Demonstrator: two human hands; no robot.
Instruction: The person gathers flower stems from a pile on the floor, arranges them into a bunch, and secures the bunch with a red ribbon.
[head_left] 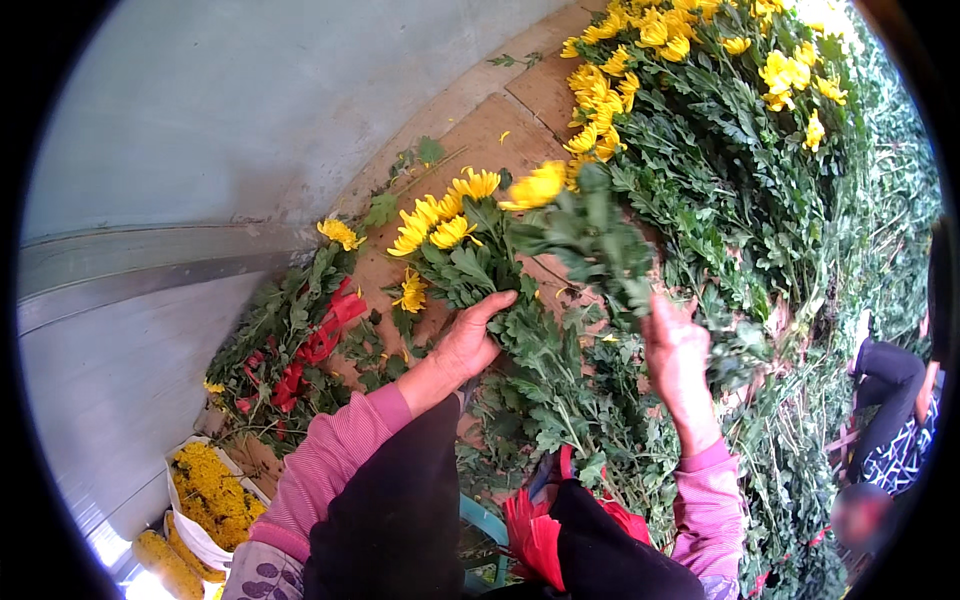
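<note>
My left hand is closed around a small bunch of yellow chrysanthemums, its thumb lying across the leafy stems. The blooms point up and to the left, and the stems run down toward my lap. To its right, my right hand grips a single chrysanthemum by the stem. That flower is smeared by motion, its yellow head close to the bunch. Past my right hand spreads a large heap of cut chrysanthemums, most blooms along its far and left edges.
Brown board lies under the flowers, beside a pale wall. Leafy cuttings with red strips lie left. A white sack of yellow flower heads stands lower left. Red strips rest near my lap. Another person is at right.
</note>
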